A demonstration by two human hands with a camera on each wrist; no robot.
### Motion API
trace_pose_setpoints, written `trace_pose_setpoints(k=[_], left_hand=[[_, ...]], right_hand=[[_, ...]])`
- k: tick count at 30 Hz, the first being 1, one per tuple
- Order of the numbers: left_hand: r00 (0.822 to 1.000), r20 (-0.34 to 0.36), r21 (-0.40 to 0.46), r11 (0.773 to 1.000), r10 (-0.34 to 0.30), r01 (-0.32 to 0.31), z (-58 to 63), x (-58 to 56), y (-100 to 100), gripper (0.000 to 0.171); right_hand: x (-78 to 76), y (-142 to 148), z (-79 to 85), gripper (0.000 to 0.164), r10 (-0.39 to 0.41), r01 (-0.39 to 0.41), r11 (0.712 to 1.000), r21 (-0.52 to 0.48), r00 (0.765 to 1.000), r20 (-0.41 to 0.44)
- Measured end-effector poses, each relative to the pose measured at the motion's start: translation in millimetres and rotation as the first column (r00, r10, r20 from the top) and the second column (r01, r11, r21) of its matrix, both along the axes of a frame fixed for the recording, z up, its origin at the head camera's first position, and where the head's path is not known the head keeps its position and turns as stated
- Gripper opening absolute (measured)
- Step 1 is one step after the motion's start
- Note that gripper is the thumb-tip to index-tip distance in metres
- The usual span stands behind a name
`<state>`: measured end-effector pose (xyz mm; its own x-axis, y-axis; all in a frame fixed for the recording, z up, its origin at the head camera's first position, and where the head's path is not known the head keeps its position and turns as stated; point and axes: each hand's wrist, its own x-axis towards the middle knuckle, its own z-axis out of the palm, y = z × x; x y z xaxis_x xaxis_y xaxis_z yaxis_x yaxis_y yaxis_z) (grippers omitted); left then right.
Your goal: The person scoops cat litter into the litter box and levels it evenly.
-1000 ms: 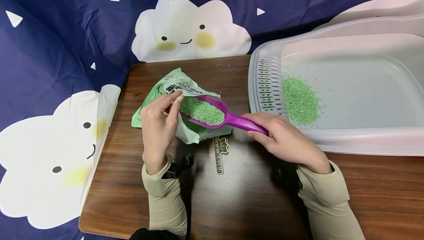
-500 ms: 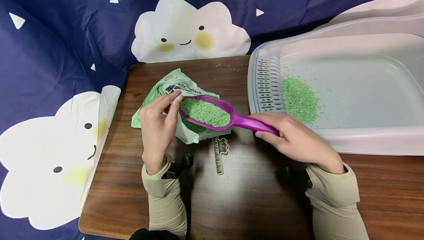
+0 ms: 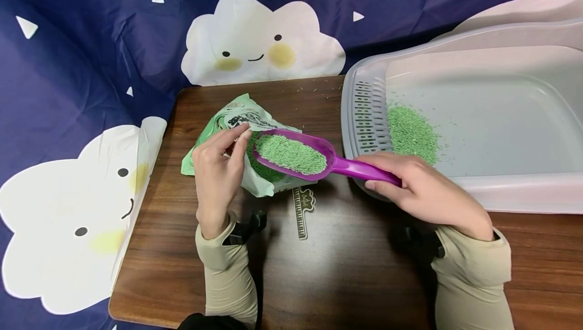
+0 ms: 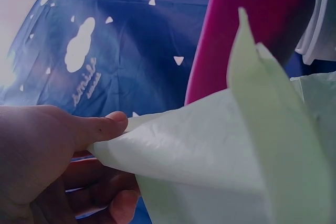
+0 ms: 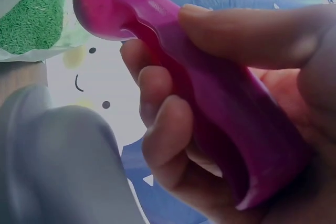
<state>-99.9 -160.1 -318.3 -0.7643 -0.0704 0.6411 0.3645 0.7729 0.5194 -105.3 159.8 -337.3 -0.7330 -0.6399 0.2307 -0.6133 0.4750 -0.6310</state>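
My right hand (image 3: 423, 188) grips the handle of a purple scoop (image 3: 357, 169), its fingers curled round it in the right wrist view. Green pellets (image 3: 291, 154) fill the scoop, whose front end is over the mouth of a green-and-white bag (image 3: 241, 112). Between thumb and fingers, my left hand (image 3: 216, 168) pinches the bag's edge; the left wrist view shows the pale bag film (image 4: 184, 135) held there. More green pellets (image 5: 34, 17) show inside the bag in the right wrist view.
A grey and pink litter tray (image 3: 501, 188) with a slotted panel stands at the right, with a pile of green pellets (image 3: 410, 135) at its left end. A small ruler-like piece (image 3: 300, 213) lies before the bag. Loose pellets are scattered on the wooden table (image 3: 319, 269).
The right hand has drawn the loaded scoop to the right, partly out of the bag's mouth. The left hand keeps its place on the bag's edge.
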Motion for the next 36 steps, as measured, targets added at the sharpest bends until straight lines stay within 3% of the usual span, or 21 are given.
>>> trace_pose_setpoints(k=[26,31,36], left_hand=[[1.0,0.007,0.005,1.0,0.008,-0.009,2.9,0.3,1,0.016],[1.0,0.005,0.01,1.0,0.009,-0.009,3.2,0.1,1,0.016],[1.0,0.009,0.016,1.0,0.004,-0.005,3.7,-0.1,2,0.016]], right_hand=[[5.6,30,10.2,0.055,-0.004,0.002,0.999,-0.051,0.999,-0.036],[6.4,38,10.7,0.055,-0.042,0.04,0.997,-0.06,0.998,-0.039],[8.9,47,14.5,0.052,-0.104,0.106,0.992,-0.066,0.994,0.035]])
